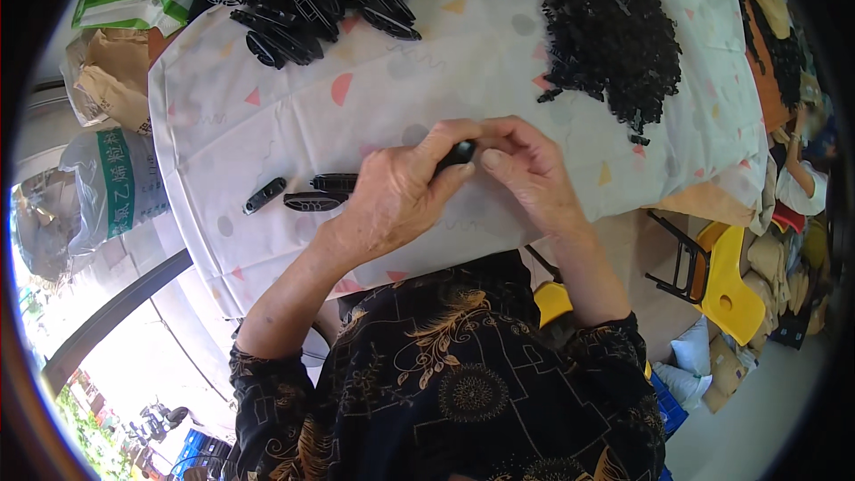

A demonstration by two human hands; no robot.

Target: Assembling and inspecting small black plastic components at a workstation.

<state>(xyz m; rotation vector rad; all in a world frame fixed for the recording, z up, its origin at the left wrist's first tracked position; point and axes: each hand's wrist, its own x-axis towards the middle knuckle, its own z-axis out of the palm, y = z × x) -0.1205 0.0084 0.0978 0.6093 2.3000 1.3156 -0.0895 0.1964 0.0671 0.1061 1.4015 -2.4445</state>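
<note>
As left hand (394, 191) grips part (460, 154), cloth (485, 71) stretches beyond.

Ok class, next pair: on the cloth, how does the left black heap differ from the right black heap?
The left heap is made of long, slim pieces; the right heap is made of small, jagged bits.
Many pieces in the left heap show pale outlines; the right heap looks plain black.
Single pieces stand out in the left heap, while the right heap mostly blends together.
Both are black and lie on the pale patterned cloth.

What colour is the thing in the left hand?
The held piece is black, showing best in the head view.
</note>
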